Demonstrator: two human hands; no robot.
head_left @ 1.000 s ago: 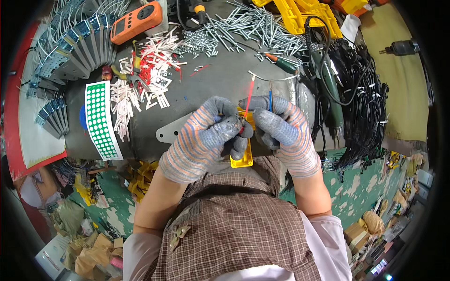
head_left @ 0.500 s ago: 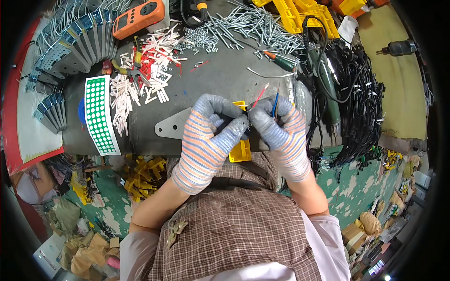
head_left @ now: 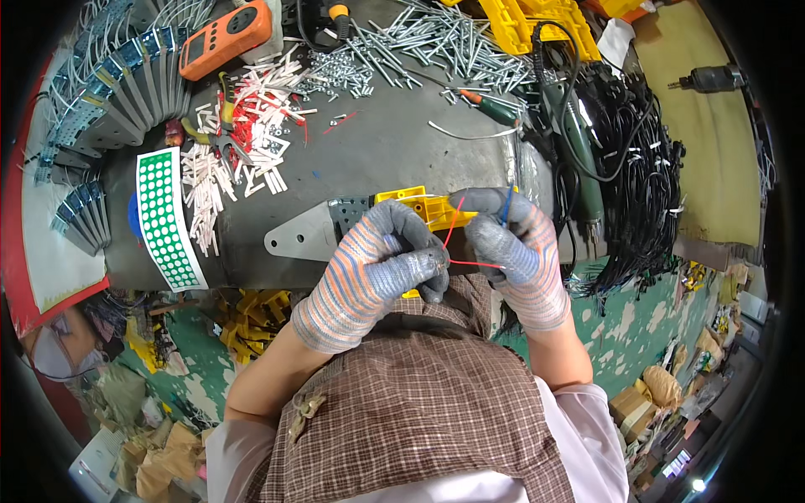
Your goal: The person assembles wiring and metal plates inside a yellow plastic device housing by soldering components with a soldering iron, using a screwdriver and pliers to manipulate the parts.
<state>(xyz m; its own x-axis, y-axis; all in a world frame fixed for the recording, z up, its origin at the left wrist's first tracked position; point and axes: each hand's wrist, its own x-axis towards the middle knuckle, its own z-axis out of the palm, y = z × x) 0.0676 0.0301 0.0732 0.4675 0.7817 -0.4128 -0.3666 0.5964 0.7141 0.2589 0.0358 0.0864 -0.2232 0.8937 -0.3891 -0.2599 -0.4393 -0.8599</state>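
Left hand [head_left: 369,261] pinches red wire [head_left: 457,220] at its fingertips; right hand [head_left: 527,258] half curled just beside, blue wire [head_left: 508,204] against its forefinger, whether gripped I can't tell

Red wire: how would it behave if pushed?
The red wire would probably bend easily, being thin. It should feel light, with so little bulk. It may be springy, jutting fairly straight from the left hand.

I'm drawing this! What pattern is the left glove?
The left glove has orange and blue stripes, clearest in the head view.
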